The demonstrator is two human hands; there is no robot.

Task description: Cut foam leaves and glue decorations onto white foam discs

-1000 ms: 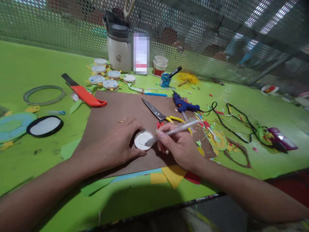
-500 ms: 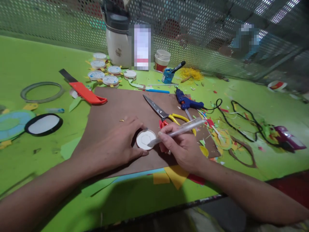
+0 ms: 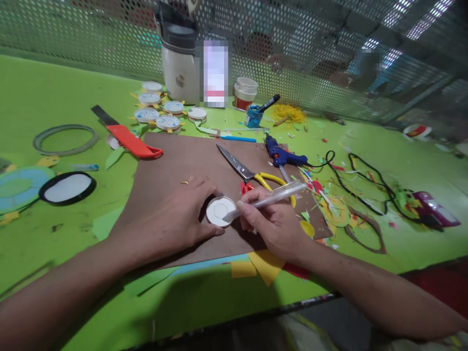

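Observation:
A small round white disc (image 3: 218, 210) with a drawn outline on its face lies on the brown board (image 3: 171, 161). My left hand (image 3: 190, 209) is closed around its left side, thumb at the near edge and fingers at the far edge. In my right hand (image 3: 268, 214) is a clear-barrelled pen (image 3: 274, 197), held in a writing grip with its tip touching the disc. Just beyond the right hand lie scissors (image 3: 243, 168) with yellow and red handles, blades open. A blue glue gun (image 3: 281, 153) rests at the board's far right.
A red-handled cutter (image 3: 133, 141) overlaps the board's far left corner. Several decorated discs (image 3: 168, 122) sit near a white jug (image 3: 179, 73). A blue paint jar (image 3: 253, 117) holds a marker. Black cord (image 3: 361, 195) and paper scraps spread at right; a tape ring (image 3: 66, 139) lies left.
The view has shifted very slightly. Both hands, the disc and the pen stay in nearly the same place, with the pen tip still on the disc.

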